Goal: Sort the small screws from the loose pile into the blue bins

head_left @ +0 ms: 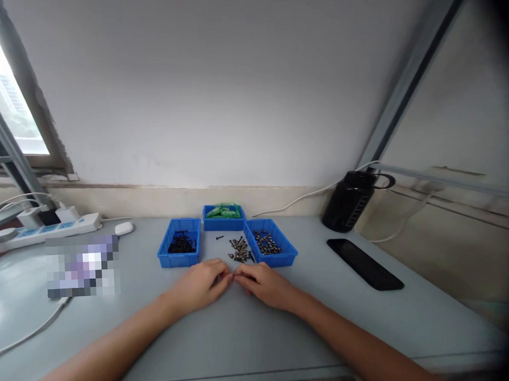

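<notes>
My left hand (206, 283) and my right hand (261, 282) meet fingertip to fingertip over the grey table, both closed in a pinch. Whatever lies between the fingertips is too small and hidden to name. Just beyond them is a loose pile of brass-coloured and dark screws (239, 249), with one dark screw (219, 238) apart from it. On the left a blue bin (161, 257) holds black screws (183, 242). Another blue bin (286, 259), at the right, contains metallic fittings (266, 243). Green packets (224, 211) fill the blue bin at the back (224, 223).
A black bottle (349, 201) stands at the back right, with a dark flat phone-like slab (365, 264) in front. At left are a white power strip (71, 225) with plugs, a blurred purple object (85, 265) and a white earbud-style case (124, 228). A wall closes off the back.
</notes>
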{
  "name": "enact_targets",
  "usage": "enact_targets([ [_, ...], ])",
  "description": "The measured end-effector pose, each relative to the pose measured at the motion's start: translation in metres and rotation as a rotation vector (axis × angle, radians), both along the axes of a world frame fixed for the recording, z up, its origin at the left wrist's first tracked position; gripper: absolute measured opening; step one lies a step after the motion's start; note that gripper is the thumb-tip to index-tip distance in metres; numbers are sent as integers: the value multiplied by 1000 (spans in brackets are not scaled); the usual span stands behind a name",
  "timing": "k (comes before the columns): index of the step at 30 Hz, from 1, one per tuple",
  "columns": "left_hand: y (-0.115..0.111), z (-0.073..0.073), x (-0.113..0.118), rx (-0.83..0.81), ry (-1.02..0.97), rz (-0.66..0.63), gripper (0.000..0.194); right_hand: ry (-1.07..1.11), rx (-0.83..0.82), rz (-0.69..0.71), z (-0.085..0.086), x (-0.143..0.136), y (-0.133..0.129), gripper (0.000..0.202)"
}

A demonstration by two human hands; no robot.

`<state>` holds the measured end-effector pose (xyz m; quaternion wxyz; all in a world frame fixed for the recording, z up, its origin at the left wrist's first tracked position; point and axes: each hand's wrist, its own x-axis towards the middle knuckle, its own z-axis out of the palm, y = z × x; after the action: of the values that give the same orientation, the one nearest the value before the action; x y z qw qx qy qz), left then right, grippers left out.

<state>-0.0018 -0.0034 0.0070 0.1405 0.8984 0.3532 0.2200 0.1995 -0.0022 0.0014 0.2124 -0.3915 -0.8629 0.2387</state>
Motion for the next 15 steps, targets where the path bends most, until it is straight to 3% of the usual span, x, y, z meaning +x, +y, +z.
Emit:
enact_targets([
  [9, 2, -4, 2, -30, -16, -9, 23, 6, 34, 17, -2, -3, 0, 12],
  [15, -2, 0, 1, -15, -45, 5, 15, -21, 79, 21, -1, 0, 2, 27],
])
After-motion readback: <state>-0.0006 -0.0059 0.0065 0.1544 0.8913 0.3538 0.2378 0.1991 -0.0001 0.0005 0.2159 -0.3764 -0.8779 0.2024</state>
